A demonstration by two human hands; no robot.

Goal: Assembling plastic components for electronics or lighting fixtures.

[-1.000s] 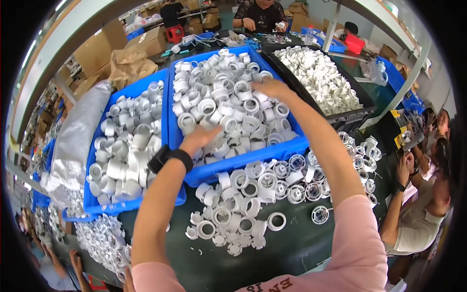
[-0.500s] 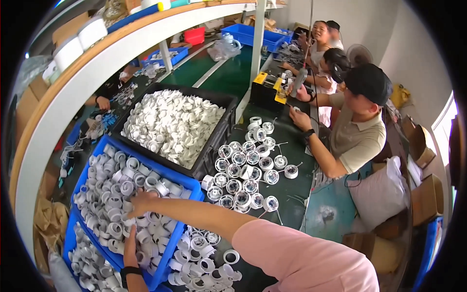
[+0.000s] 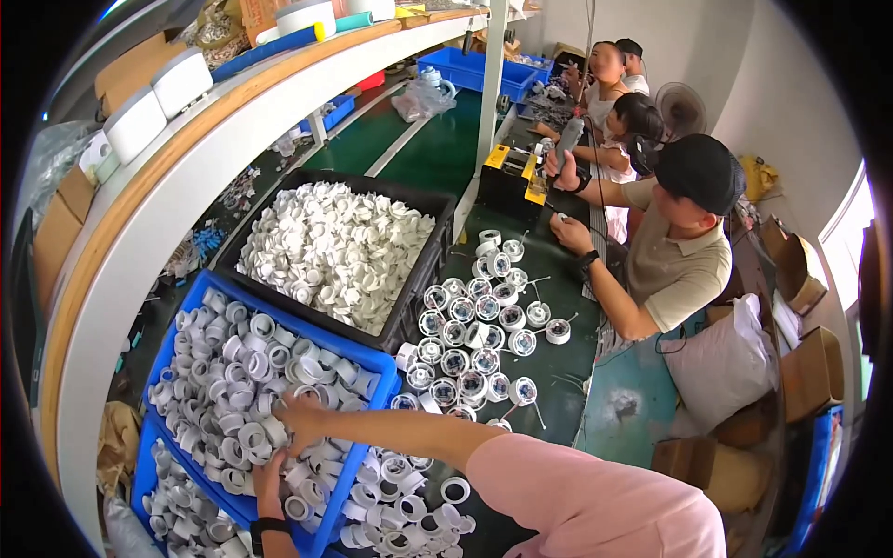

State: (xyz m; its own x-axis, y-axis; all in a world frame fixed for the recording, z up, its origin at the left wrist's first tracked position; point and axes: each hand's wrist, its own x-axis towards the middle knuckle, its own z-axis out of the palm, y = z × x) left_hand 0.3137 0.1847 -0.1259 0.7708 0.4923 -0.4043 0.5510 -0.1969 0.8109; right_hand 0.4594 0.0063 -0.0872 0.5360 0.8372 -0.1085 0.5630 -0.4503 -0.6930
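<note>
Right hand (image 3: 299, 423) reaches into a blue bin (image 3: 381, 374) at the near left, its fingers down among white rings (image 3: 223, 372); whether it grips one, the view does not tell. Left hand (image 3: 268, 472), just beside it on the near side, is also at the rings, its hold equally unclear. Beyond the bin stands a black crate (image 3: 409, 299) heaped with small white parts (image 3: 330, 251). To the right, round white fittings (image 3: 484, 335) lie on the dark green table (image 3: 558, 400), near a co-worker (image 3: 679, 265) in a black cap
</note>
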